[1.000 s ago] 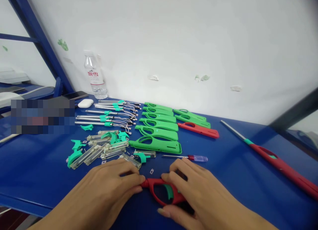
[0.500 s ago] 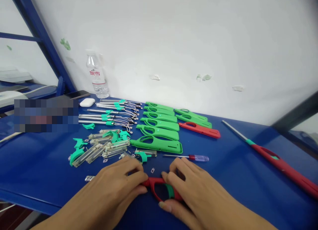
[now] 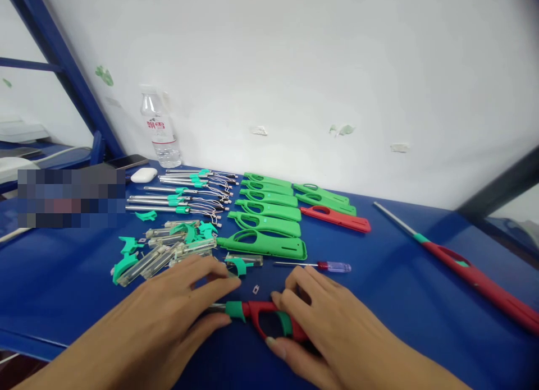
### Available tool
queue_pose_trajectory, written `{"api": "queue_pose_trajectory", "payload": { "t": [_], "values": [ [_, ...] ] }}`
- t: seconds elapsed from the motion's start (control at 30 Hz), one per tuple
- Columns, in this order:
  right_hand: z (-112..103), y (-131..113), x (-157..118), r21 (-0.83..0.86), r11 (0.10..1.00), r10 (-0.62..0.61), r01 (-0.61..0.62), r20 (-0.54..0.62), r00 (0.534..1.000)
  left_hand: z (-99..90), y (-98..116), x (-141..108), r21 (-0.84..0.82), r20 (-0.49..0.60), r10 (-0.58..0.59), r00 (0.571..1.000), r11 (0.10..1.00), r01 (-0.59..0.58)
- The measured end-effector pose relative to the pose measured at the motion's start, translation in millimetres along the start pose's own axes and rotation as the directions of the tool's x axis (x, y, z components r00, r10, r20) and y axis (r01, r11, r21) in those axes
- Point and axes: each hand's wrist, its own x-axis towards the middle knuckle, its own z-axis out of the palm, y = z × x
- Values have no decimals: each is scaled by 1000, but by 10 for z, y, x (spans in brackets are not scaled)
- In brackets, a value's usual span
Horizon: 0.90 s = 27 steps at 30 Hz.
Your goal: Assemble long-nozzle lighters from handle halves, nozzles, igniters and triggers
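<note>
A red lighter with a green trigger and a green collar lies low at the front of the blue table. My right hand grips its red body, thumb below and fingers above. My left hand is at the metal tube on its left end, fingers curved above and thumb below; whether they press on the tube is hard to tell. Between the hands, the green collar shows beside the red body. Just behind lie a small pale clip and a screwdriver with a purple handle.
Green shells lie in rows behind, beside a red shell. Metal tubes with wires, clear tanks and green parts are at the left. A bottle stands by the wall. Another red lighter lies at the right.
My left hand has moved left along the lighter, off the red neck, so the green collar and part of the tube now show. My right hand keeps its grip. The view has shifted slightly.
</note>
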Motion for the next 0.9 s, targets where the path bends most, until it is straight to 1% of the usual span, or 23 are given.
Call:
{"api": "queue_pose_trajectory", "payload": {
  "t": [0.07,0.13,0.17,0.2,0.23,0.27,0.3,0.37,0.43,0.47,0.5,0.53,0.6,0.67,0.73,0.9],
  "values": [
    [-3,-10,1,5,1000,3,-3,2,1000,82,-36,-138,33,47,22,999,999,-24],
    [-2,-22,-5,9,1000,8,-8,3,1000,221,-29,-302,32,113,55,992,998,-59],
    [0,-26,-10,10,1000,12,-12,-3,1000,294,-10,-382,49,119,33,992,998,-39],
    [0,-28,-15,11,1000,16,-16,-9,1000,360,16,-453,97,99,-50,994,994,41],
    [0,-26,-19,10,1000,23,-23,-17,1000,411,44,-509,107,51,-56,997,993,51],
    [-3,-20,-21,8,999,32,-32,-25,999,443,72,-543,102,87,-76,993,993,67],
    [-6,-12,-21,5,999,38,-38,-38,999,454,98,-550,109,88,-98,991,990,89],
    [-17,7,-20,-3,999,49,-50,-53,997,418,136,-476,126,69,-111,991,987,101],
    [-25,21,-20,-9,999,50,-50,-64,997,333,158,-305,140,33,-83,996,987,77],
    [-27,24,-22,-13,999,49,-50,-67,997,285,164,-204,124,22,-62,998,991,58],
    [-26,24,-25,-15,999,45,-46,-66,997,241,166,-107,77,-12,-5,1000,997,6],
    [-24,24,-29,-19,999,41,-42,-66,997,202,166,-22,27,-29,22,999,999,-21],
    [-14,23,-33,-28,999,22,-24,-69,997,153,157,86,17,-73,87,994,996,-86],
    [-1,26,-31,-47,999,-7,3,-72,997,137,145,109,39,-57,137,989,990,-135],
    [11,30,-22,-75,997,-35,29,-79,996,141,143,87,47,-19,170,985,985,-169],
    [14,29,7,-117,991,-78,68,-87,993,144,198,50,1,9,176,984,984,-176]
  ]
}}
